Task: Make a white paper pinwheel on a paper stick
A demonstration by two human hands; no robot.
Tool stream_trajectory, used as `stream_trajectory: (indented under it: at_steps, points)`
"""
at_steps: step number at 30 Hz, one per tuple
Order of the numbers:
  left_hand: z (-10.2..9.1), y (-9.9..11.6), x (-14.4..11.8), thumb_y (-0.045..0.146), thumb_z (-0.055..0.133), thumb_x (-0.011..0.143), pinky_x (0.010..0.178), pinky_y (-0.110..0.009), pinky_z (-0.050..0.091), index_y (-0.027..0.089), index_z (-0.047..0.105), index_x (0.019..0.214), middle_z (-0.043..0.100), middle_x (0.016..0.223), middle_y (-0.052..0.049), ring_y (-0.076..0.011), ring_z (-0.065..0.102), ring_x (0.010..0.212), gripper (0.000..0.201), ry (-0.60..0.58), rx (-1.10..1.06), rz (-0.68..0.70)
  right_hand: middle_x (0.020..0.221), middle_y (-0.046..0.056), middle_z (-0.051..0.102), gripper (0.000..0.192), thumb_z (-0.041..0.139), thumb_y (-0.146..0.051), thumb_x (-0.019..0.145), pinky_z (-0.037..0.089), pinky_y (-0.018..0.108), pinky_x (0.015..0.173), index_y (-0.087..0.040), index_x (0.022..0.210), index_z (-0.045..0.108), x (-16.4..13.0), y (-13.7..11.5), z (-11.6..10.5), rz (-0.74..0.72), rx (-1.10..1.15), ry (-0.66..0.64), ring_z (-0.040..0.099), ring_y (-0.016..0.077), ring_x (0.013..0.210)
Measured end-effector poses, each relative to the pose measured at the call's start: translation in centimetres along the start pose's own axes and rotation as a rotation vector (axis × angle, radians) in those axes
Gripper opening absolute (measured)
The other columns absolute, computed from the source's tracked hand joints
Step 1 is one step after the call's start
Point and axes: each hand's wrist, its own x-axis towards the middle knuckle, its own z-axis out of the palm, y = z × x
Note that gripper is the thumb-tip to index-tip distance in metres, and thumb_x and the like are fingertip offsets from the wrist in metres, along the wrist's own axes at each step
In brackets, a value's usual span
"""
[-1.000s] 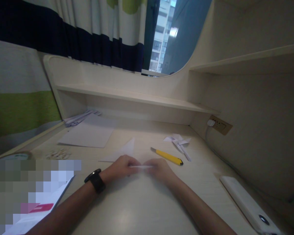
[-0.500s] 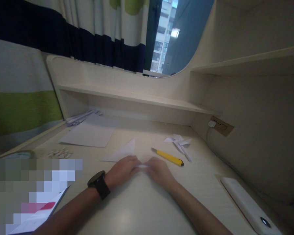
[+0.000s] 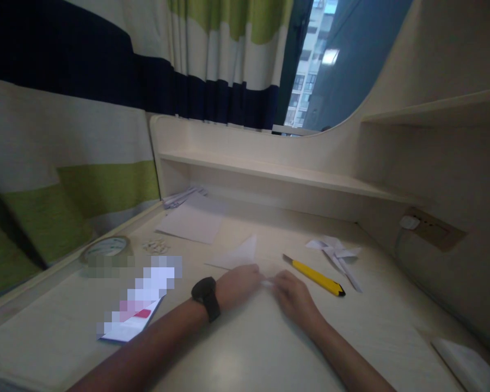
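Observation:
Over the middle of the desk, my left hand (image 3: 240, 286) and my right hand (image 3: 293, 294) are close together, fingers closed on a small narrow piece of white paper (image 3: 267, 283) between them. Most of that piece is hidden by the fingers. Just behind my left hand lies a folded white paper triangle (image 3: 240, 252). A yellow utility knife (image 3: 316, 276) rests to the right of my right hand, its blade end pointing away to the left. Beyond the knife is a white paper pinwheel (image 3: 335, 253).
White paper sheets (image 3: 191, 218) lie at the back left. A tape roll (image 3: 106, 253), a scatter of small pale bits (image 3: 155, 246) and a partly blurred phone (image 3: 133, 321) are on the left. A white object (image 3: 469, 365) lies at the right edge. A shelf (image 3: 269, 170) spans the back.
The view has turned left, so everything sits farther right, and more of the phone and tape roll shows. Both hands stay together on the small paper piece.

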Motion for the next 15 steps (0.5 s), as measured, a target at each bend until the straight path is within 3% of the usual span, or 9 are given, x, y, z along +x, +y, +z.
stream_trajectory:
  at_steps: [6, 10, 15]
  points:
    - [-0.3, 0.5, -0.6, 0.031, 0.045, 0.094, 0.067, -0.032, 0.047, 0.014, 0.061, 0.097, 0.061, 0.09, -0.009, -0.022, 0.061, 0.079, 0.024, -0.001, 0.144, -0.039, 0.09, 0.008, 0.059, 0.03, 0.048, -0.011, 0.085, 0.046, 0.031, 0.078, -0.017, 0.106, 0.068, 0.1, -0.6, 0.3, -0.017, 0.0, -0.007, 0.057, 0.0194, 0.086]
    - [-1.0, 0.8, -0.7, 0.024, 0.045, 0.094, 0.07, -0.034, 0.046, 0.014, 0.059, 0.092, 0.061, 0.09, -0.009, -0.0221, 0.059, 0.082, 0.017, 0.04, 0.306, -0.001, 0.089, 0.008, 0.057, 0.027, 0.045, -0.015, 0.089, 0.046, 0.031, 0.078, -0.017, 0.105, 0.067, 0.2, -1.1, 0.2, -0.036, -0.001, -0.008, 0.056, 0.0194, 0.085]
    - [-2.8, -0.8, -2.0, 0.023, 0.05, 0.091, 0.069, -0.032, 0.045, 0.016, 0.06, 0.089, 0.062, 0.088, -0.007, -0.0208, 0.059, 0.079, 0.012, 0.007, 0.313, 0.038, 0.091, 0.009, 0.06, 0.028, 0.042, -0.016, 0.091, 0.047, 0.032, 0.079, -0.016, 0.104, 0.066, 0.1, -1.3, 0.1, -0.062, 0.017, -0.035, 0.058, 0.0197, 0.086]
